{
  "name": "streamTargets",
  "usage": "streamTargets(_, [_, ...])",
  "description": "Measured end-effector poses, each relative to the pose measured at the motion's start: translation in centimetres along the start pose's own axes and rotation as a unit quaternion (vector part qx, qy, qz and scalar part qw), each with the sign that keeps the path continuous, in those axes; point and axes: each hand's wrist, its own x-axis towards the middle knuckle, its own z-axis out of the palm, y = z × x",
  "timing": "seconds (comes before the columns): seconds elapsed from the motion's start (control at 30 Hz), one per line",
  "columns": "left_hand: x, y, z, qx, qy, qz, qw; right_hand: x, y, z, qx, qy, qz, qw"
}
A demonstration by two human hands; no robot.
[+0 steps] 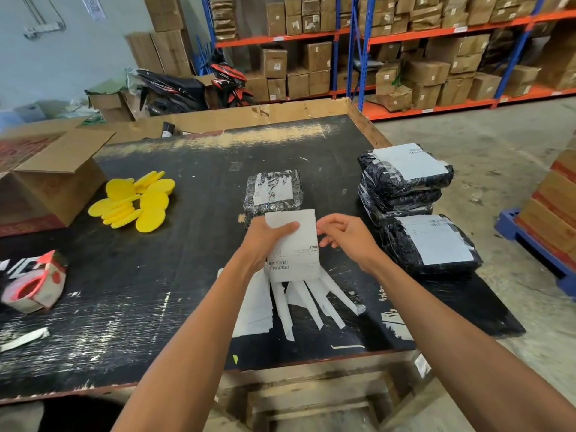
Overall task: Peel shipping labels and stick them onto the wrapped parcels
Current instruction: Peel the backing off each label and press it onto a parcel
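Note:
My left hand grips a white shipping label sheet with barcodes, thumb across its upper part, above the black table. My right hand is at the sheet's right edge, fingers curled toward it; whether they pinch it I cannot tell. Just behind the sheet lies a black wrapped parcel with a white label on top. To the right stands a stack of black wrapped parcels bearing labels, and one more labelled parcel in front of it. Peeled white backing strips lie under my hands.
Yellow round sponges are scattered at the left, beside an open cardboard box. A tape dispenser sits at the table's left edge. Shelves of cartons and a parked motorbike stand behind. A blue pallet with boxes is at the right.

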Motion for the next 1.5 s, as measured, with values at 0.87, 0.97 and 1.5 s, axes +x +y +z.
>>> streamTargets(0.87, [-0.2,0.6,-0.1,0.056,-0.010,0.001,0.998,0.3,-0.1,0.0,-0.074,-0.018,-0.030,0.997])
streamTargets(0.97, [-0.3,0.8,0.0,0.027,-0.018,-0.010,0.999,0.3,-0.2,0.0,-0.004,-0.035,-0.021,0.999])
streamTargets(1.5, [-0.5,1.7,2.7,0.137,0.080,0.104,0.982,0.6,-1.6,0.5,0.138,-0.051,-0.013,0.989])
